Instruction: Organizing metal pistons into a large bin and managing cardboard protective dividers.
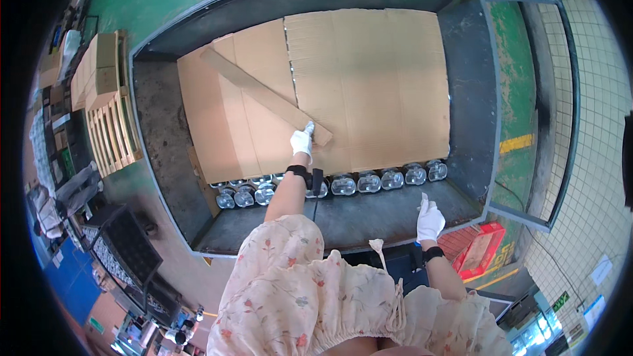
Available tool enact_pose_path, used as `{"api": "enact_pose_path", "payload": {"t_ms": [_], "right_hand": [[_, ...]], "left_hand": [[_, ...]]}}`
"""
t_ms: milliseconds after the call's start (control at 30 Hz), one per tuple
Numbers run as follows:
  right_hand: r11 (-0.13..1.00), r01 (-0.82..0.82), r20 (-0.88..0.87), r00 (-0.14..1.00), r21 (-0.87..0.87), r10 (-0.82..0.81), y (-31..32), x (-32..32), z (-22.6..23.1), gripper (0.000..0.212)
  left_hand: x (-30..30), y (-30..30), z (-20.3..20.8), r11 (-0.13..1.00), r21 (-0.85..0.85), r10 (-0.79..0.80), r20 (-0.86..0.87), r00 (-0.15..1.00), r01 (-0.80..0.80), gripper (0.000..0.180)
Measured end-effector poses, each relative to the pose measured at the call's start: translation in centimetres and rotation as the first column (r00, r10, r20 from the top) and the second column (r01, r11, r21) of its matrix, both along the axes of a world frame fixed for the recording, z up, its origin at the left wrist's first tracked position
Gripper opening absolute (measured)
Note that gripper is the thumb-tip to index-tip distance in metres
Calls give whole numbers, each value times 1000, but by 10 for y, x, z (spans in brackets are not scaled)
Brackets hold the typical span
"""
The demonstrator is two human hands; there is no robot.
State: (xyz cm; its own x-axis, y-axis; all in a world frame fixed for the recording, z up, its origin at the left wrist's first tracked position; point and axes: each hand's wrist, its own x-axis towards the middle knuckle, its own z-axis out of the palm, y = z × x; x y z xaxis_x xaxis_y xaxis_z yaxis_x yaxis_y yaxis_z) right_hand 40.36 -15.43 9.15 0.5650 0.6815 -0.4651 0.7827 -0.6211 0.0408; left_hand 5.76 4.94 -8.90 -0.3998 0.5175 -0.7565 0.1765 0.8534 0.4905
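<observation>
In the head view, the left hand is pinching the strip, which is slanting over the sheets in the bin. The right hand is holding nothing, its fingers looking a bit apart. A dragging strip could be snagging the sheets' gap, or a slip could be bumping the jars. The bin's front wall is blocking the near side. Boxes are sitting leftward.
</observation>
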Motion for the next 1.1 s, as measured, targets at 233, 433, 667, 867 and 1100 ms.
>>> {"api": "enact_pose_path", "payload": {"t_ms": [233, 433, 667, 867, 1100], "right_hand": [[987, -142, 22, 990, 75, 141, 6, -14, -4, 42], [966, -206, 32, 979, 153, 204, 16, -30, -5, 42], [852, 341, -262, 932, 396, -251, -34, 23, -17, 42], [581, 688, -714, 657, 435, -244, -84, -40, 111, 34], [-34, 993, -982, -116, -113, -146, -323, -75, 165, 31]], "left_hand": [[-50, -3, -60, 977, 17, -208, -192, 959, 215, 63], [-80, -14, 0, 976, 202, 142, -274, 951, -87, 57], [21, -109, 232, 983, 166, -105, 185, 977, 74, 61], [34, -179, 373, 754, 373, -634, 199, 747, 541, 48], [145, -277, 520, -365, 601, -906, -56, -419, 711, 37]]}}
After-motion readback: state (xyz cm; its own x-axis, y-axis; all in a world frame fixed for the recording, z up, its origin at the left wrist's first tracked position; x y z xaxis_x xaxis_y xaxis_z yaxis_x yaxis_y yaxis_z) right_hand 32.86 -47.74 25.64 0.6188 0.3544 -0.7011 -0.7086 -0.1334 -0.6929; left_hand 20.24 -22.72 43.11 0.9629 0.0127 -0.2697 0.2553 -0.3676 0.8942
